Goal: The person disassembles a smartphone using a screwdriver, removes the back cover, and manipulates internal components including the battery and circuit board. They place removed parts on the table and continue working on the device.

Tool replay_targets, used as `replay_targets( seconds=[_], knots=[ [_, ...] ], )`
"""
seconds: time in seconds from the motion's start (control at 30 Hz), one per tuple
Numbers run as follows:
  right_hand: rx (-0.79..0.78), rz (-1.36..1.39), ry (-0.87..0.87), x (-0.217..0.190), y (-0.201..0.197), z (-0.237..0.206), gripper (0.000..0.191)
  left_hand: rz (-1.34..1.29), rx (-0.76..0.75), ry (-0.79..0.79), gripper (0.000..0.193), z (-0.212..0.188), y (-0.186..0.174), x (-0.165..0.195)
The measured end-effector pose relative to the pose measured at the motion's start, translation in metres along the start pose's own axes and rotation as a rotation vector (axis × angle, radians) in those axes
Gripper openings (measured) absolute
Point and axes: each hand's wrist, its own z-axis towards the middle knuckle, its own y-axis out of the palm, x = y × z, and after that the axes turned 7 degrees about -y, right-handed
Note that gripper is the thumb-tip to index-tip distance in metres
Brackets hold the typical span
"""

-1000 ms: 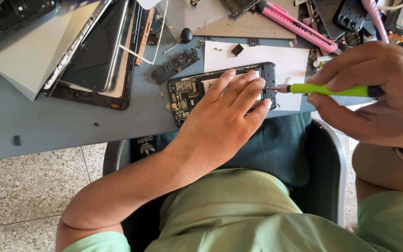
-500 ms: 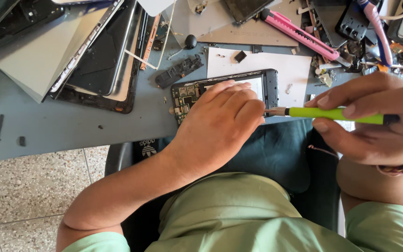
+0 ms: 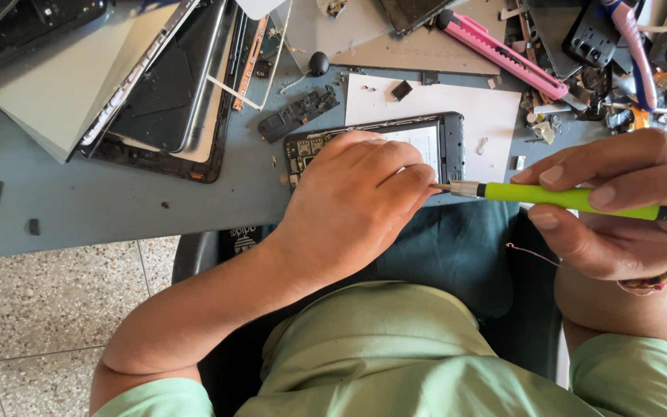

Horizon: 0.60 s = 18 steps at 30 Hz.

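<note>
Head view looks straight down on a cluttered grey workbench (image 3: 102, 208), and the action sits right at its near edge, centre of the frame. An opened phone (image 3: 451, 143) with its back off lies flat there, its long axis running left to right across the picture, partly on a white sheet of paper (image 3: 488, 108). Left hand (image 3: 353, 205) is pressed down over the phone, fingers together and curled across the body, covering most of it so only the circuit board end at the left and the black frame at the right peek out. Right hand (image 3: 619, 205) sits at the right edge of the frame, closed around a green screwdriver (image 3: 573, 198), thumb on top, fingers underneath. That screwdriver lies nearly level, parallel to the phone's long axis, its metal tip pointing left and meeting the left hand's fingertips just at the phone's lower right corner; whether the tip is seated in a screw I cannot tell, the fingers hide it. So the left hand is the one on the phone, the right hand comes in from the right, well apart from it by the tool's length. Up top, a pink utility knife (image 3: 499, 52) lies on a slant, and stacked tablet shells (image 3: 79, 85) fill the upper left.
</note>
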Motion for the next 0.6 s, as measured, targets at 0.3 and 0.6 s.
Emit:
replay_targets(
  seconds=[0.3,0.6],
  knots=[
    [0.009,0.01,0.031,0.004,-0.006,-0.015,0.04,-0.039,0.031,-0.012,0.02,-0.002,-0.001,-0.001],
    [-0.052,0.035,0.021,0.006,-0.013,-0.015,0.039,-0.056,0.044,-0.006,0.021,-0.004,0.0,-0.002]
  ],
)
